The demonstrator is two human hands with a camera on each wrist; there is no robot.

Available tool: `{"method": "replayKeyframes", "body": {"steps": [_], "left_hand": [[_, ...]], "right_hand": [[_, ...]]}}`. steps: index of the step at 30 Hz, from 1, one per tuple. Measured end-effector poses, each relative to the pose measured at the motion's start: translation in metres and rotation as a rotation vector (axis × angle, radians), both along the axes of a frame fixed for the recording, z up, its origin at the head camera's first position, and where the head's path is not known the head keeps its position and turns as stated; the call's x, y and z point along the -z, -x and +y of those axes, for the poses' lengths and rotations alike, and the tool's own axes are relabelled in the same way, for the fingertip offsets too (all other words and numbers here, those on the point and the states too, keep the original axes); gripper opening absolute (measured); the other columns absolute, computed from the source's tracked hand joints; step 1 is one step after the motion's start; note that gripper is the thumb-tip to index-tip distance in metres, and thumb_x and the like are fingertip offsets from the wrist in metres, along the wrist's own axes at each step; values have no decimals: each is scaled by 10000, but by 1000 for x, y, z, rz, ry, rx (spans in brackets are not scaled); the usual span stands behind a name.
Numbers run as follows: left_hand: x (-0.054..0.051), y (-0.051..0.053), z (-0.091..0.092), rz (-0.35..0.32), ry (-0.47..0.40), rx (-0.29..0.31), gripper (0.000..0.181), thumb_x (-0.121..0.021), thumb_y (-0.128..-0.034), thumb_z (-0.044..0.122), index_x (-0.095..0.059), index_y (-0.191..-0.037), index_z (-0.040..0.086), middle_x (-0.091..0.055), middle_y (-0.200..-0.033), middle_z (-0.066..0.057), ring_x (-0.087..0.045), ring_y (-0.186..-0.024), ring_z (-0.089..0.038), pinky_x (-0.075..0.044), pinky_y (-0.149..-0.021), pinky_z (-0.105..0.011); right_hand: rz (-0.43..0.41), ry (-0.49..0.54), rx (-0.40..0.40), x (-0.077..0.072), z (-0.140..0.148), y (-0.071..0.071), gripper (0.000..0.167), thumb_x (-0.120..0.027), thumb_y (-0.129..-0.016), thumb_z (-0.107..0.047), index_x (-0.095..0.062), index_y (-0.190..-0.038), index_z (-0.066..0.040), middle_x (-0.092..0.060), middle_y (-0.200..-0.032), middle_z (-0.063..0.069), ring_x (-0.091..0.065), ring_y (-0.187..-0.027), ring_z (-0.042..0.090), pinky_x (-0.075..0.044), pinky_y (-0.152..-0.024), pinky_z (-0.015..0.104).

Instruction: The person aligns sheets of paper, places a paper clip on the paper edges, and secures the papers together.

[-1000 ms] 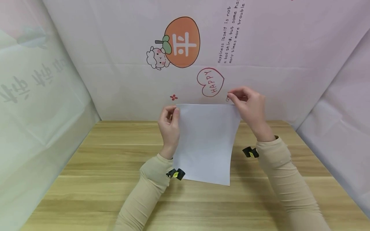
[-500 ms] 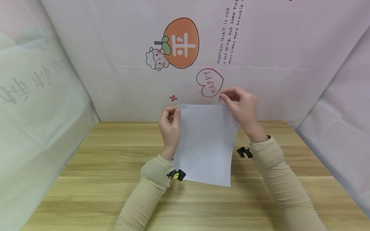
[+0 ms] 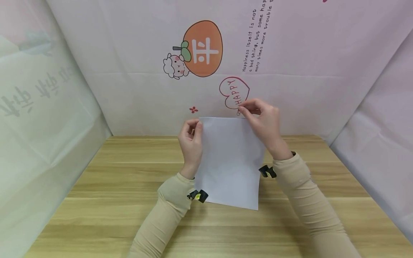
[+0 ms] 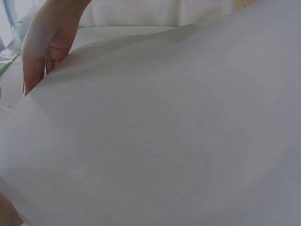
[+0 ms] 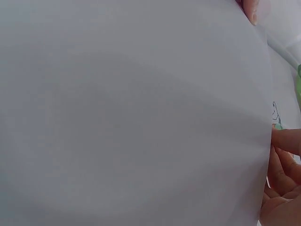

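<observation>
A white sheet of paper [image 3: 229, 161] is held up above the wooden table, its top edge nearly level. My left hand [image 3: 191, 145] pinches its upper left corner between thumb and fingers. At the top edge, right of the middle, my right hand [image 3: 262, 122] pinches a small paper clip [image 3: 238, 112] that sticks out just above the paper. Whether the clip touches the paper I cannot tell. The paper fills most of both wrist views and hides the clip there. In the left wrist view my right hand [image 4: 51, 40] reaches behind the far edge of the paper.
The wooden table [image 3: 106, 200] spreads beneath both arms. Behind it hangs a white cloth backdrop [image 3: 135, 96] printed with an orange fruit, a heart and lettering. Pale cloth [image 3: 48, 136] also closes off the left side, and more [image 3: 380, 136] the right.
My right hand has moved left along the top edge with the paper clip, towards my left hand. The left hand has stayed nearly still at its corner.
</observation>
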State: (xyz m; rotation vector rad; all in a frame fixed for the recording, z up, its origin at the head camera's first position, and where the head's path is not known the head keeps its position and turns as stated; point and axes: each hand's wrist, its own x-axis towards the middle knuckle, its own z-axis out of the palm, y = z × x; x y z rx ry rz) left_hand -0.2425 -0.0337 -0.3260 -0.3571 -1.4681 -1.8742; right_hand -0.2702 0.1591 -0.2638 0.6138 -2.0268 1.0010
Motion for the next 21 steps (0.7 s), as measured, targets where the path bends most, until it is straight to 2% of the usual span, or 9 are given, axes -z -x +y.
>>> {"method": "replayKeyframes", "body": {"steps": [5, 7, 14, 18, 21], "left_hand": [[-10, -12, 0, -9, 11, 2, 117, -548, -911, -51, -546, -966, -154, -550, -863, 7, -500, -791, -82, -417, -677, -163], [-10, -13, 1, -7, 14, 4, 122, -549, -913, -43, -546, -966, -153, -550, -860, 1, -500, -792, -83, -418, -679, -167], [9, 5, 0, 6, 31, -6, 129, -568, -923, 8, -573, -991, -102, -560, -883, -38, -508, -813, -106, -429, -678, -182], [12, 8, 1, 21, 40, -10, 158, -583, -929, 61, -579, -992, -83, -564, -893, -82, -513, -820, -126, -436, -683, -189], [12, 7, 1, 29, 39, -7, 185, -595, -929, 97, -581, -992, -77, -566, -894, -70, -516, -822, -131, -441, -688, -192]], "right_hand": [[5, 0, -18, 2, -7, -1, 128, -722, -839, -136, -707, -906, -28, -731, -833, 73, -681, -728, 152, -500, -712, 116], [5, -1, -28, 3, -9, -2, 124, -719, -842, -135, -706, -906, -29, -729, -830, 72, -684, -731, 153, -511, -712, 132], [11, -8, -49, 4, -17, -3, 120, -714, -846, -135, -707, -906, -32, -726, -837, 74, -690, -736, 165, -549, -702, 229], [19, 10, -70, 5, -21, -3, 111, -712, -846, -129, -709, -901, -32, -726, -824, 73, -692, -728, 165, -538, -695, 185], [28, 24, -90, 5, -24, -3, 103, -715, -842, -119, -711, -897, -32, -725, -814, 74, -695, -722, 167, -527, -688, 154]]}}
